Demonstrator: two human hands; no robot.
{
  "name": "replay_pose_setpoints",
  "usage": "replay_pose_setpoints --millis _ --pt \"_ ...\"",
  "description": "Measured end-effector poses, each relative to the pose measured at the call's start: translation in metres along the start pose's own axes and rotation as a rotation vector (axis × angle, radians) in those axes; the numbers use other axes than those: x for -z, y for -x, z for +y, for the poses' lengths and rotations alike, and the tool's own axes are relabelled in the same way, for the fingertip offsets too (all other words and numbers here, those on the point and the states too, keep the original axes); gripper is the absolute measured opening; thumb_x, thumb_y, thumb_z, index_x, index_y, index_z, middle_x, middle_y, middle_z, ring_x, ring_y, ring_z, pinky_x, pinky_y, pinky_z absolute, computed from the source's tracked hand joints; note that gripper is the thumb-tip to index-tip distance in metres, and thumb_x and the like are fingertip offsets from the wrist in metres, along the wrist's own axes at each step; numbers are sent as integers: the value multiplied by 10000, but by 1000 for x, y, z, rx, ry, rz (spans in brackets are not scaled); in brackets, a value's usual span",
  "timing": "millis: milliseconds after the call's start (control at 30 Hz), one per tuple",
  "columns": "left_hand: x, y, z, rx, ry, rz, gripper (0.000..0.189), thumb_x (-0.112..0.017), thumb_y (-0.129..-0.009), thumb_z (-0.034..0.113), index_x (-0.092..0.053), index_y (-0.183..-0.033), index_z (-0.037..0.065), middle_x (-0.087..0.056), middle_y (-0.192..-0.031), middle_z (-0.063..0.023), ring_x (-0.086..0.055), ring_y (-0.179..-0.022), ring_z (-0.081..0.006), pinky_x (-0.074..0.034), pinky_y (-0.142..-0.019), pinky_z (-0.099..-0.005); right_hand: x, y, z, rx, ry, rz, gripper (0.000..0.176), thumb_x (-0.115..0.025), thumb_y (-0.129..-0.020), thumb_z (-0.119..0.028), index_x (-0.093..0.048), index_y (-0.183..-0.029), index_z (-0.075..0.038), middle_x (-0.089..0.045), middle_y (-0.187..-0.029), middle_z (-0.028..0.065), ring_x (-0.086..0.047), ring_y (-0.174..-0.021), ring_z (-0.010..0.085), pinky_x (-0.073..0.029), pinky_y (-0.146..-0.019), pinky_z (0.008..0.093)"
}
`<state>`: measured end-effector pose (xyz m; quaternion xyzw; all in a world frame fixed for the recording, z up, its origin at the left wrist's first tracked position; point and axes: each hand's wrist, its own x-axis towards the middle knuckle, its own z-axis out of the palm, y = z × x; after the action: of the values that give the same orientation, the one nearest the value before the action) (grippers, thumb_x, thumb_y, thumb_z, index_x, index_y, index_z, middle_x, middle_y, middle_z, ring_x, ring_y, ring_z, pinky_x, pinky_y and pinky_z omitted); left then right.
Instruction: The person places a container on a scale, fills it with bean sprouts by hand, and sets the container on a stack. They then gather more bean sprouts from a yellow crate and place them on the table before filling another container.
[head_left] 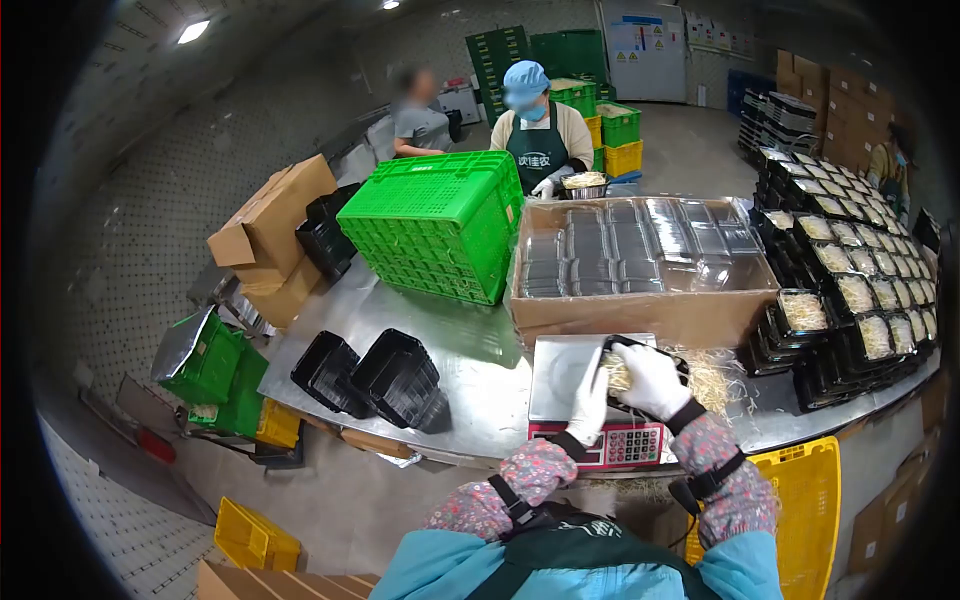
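Observation:
My left hand, in a white glove, is closed at the left edge of a black tray above the scale. My right hand, also gloved, is over the tray's right side, its fingers bent inward. Pale thin strands show in the tray between the hands. More loose strands lie on the metal table right of the scale. A cardboard box of clear plastic lids stands just behind the scale.
A green crate and stacks of empty black trays stand to the left. Filled trays are piled at the right. A co-worker stands across the table. A yellow crate is by my right arm.

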<state>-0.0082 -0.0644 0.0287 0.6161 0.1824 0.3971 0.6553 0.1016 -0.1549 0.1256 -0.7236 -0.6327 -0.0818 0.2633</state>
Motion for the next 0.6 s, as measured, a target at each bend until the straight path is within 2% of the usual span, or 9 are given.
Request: replay_pose_setpoints --millis 100,167,233,267,300,367,467,533,600 --pt "55 -24 -44 95 -140 -27 547 -501 -1023 240 -329 -1477 -11 -427 -1461 -158 -412 -1340 -256 -321 -1122 -350 -51 -38 11 61 66 -241 692 -727 -632 -134 -529 -1290 -55 -631 -1018 170 -609 -950 346 -498 -837 453" --pt "67 -27 -8 121 -547 -14 601 -563 -965 206 -330 -1477 -3 -400 -1479 -197 -387 -1362 -325 -292 -1139 -405 -97 -39 33 110 11 -291 715 -745 -675 -240 -506 -1321 -46 -609 -1119 159 -584 -1032 343 -478 -880 452" --pt "79 -40 -6 -390 -1000 -77 650 -615 -912 207 -349 -1471 7 -372 -1505 -201 -360 -1379 -362 -222 -1169 -456 -113 -34 38 115 4 -252 685 -740 -709 -280 -505 -1306 -41 -587 -1096 146 -576 -993 339 -484 -850 451" --pt "77 -42 0 -340 -889 -219 676 -632 -890 207 -349 -1472 10 -390 -1500 -187 -367 -1377 -354 -181 -1179 -483 -115 -36 38 88 -20 -280 676 -745 -706 -289 -511 -1288 -37 -587 -1097 151 -576 -1000 342 -484 -859 453" --pt "74 -45 5 -401 -1074 -361 641 -615 -901 231 -379 -1454 10 -419 -1478 -193 -387 -1365 -348 -231 -1160 -476 -117 -38 42 69 -46 -312 668 -750 -703 -297 -517 -1270 -32 -587 -1098 156 -575 -1007 345 -484 -868 456" --pt "74 -55 -18 -375 -1198 -471 618 -547 -931 327 -374 -1467 72 -389 -1511 -142 -418 -1346 -309 -370 -1049 -507 -114 -45 61 4 -236 -522 722 -793 -665 -291 -512 -1270 -16 -580 -1170 197 -552 -1118 374 -466 -949 436" --pt "70 -63 -38 -379 -1248 -469 571 -529 -935 317 -411 -1447 92 -433 -1484 -126 -462 -1306 -301 -393 -1018 -524 -93 -32 93 -23 -414 -463 881 -848 -646 -324 -461 -1371 -7 -572 -1212 218 -540 -1155 362 -423 -1007 407" --pt "64 -61 -41 -380 -1255 -432 547 -523 -935 302 -436 -1430 87 -472 -1451 -120 -484 -1281 -296 -393 -1011 -543 -62 -27 93 -29 -291 -425 842 -802 -710 -316 -438 -1395 11 -572 -1229 220 -540 -1146 364 -418 -1011 414" --pt "59 -58 -46 -352 -1292 -416 549 -522 -933 301 -437 -1427 77 -477 -1446 -121 -483 -1284 -295 -392 -1009 -551 -77 -15 98 17 -242 -353 762 -754 -760 -305 -452 -1373 33 -585 -1212 221 -550 -1128 369 -425 -1006 419"
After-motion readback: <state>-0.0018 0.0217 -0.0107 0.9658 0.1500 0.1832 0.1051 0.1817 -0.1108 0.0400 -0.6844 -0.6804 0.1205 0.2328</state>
